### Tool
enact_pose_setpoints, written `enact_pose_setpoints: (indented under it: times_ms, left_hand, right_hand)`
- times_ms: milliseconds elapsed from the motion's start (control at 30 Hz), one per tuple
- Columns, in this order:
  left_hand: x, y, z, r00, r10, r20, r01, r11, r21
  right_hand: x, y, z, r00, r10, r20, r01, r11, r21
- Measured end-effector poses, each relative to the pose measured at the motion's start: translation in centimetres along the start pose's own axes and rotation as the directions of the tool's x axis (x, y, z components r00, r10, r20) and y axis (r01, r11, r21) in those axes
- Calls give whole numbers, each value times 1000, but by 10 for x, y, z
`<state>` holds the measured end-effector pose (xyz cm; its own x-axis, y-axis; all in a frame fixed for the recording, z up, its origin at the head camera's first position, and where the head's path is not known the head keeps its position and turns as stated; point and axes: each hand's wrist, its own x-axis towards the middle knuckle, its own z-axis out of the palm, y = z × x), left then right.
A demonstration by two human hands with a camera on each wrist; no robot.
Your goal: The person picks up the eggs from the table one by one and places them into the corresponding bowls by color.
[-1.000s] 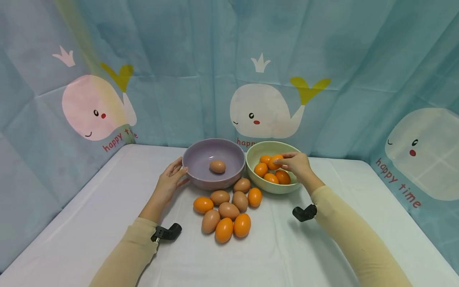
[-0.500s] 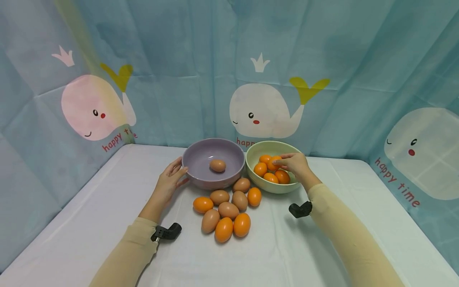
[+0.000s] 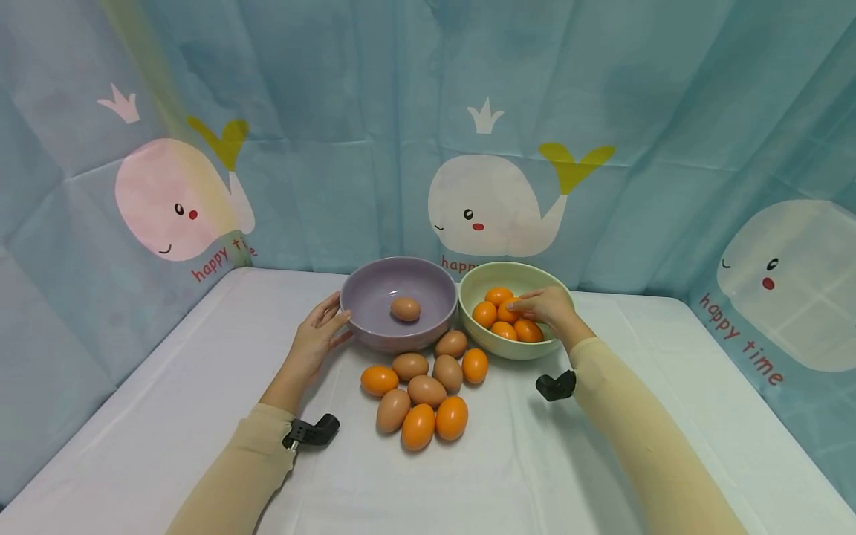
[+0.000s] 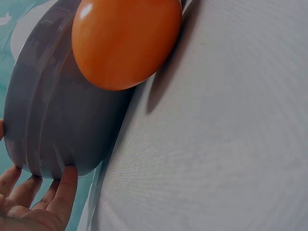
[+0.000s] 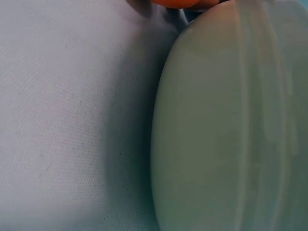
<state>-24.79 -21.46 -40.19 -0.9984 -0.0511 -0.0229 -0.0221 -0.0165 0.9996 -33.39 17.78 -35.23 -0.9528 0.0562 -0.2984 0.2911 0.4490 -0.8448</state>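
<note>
Compared with a second ago, your right hand [image 3: 553, 307] has dipped and shifted a little left in the green bowl [image 3: 510, 351], so the held orange egg [image 3: 507, 310] sits lower, in among four other orange eggs [image 3: 484, 315]; your thumb and fingers are drawn in around it, though you can't tell from here how firmly. Your left hand [image 3: 314, 338] hasn't moved: its fingers are spread and fairly straight against the outer wall of the purple bowl [image 3: 397, 343], thumb at the rim. One brown egg [image 3: 405, 309] lies in that bowl, where it was before. The loose cluster in front is unchanged too, five brown eggs [image 3: 393, 411] and four orange ones [image 3: 452, 417] bunched close, the rearmost right by the purple bowl's base. For edges, you have both bowls side by side near the back of the tabletop [image 3: 495, 483], with the whale-print curtain [image 3: 374, 148] just behind. Your wider room is bare white cloth left of your left forearm, right of the green bowl, and between the cluster and you.
</note>
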Motion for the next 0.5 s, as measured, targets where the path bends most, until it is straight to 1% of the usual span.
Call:
enact_pose_setpoints:
  times_ms: [200, 367, 500]
  left_hand:
    - [1, 0, 0, 1000, 4, 0, -4, 1000, 4]
    - [1, 0, 0, 1000, 6, -3, -6, 1000, 9]
    - [1, -1, 0, 1000, 7, 0, -7, 1000, 10]
  right_hand:
    - [2, 0, 0, 1000, -16, 13, 16, 1000, -26]
    - [4, 1, 1, 999, -39, 29, 40, 999, -24]
    - [2, 3, 1, 997, -64, 37, 64, 998, -9]
